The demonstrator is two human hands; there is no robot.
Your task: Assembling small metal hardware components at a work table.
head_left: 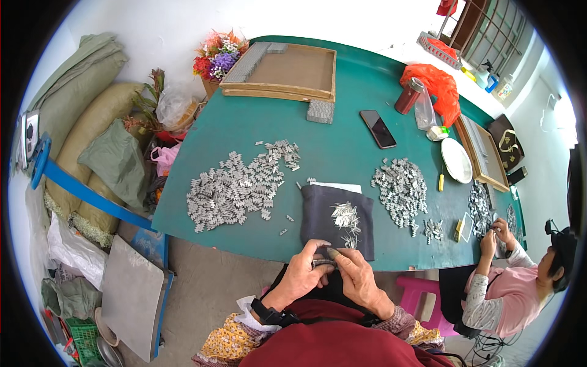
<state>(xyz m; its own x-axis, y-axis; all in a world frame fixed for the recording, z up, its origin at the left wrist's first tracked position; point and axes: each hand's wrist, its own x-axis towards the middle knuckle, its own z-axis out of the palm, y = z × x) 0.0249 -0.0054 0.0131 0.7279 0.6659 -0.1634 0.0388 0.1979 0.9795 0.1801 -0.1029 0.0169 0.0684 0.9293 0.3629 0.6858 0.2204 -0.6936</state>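
My left hand (301,274) and my right hand (361,276) are close together at the table's near edge, fingers closed. Between them is a small dark grey metal piece (323,263), gripped by my left hand; its exact shape is partly hidden. My right fingertips are pinched close by it, and what they hold is too small to make out. Just beyond my hands lies a dark cloth (315,214) with thin silvery pins (347,218) heaped on it. A large pile of small grey toothed metal parts (229,192) spreads to the left, and a smaller pile (400,189) lies to the right.
On the green table (269,122) are a wooden tray (299,64) with stacked parts, a phone (378,128), a red flask (409,96), a white plate (456,160) and a yellow-handled screwdriver (441,181). A co-worker (507,287) sits at the right, handling small parts. Sacks (101,131) stand left.
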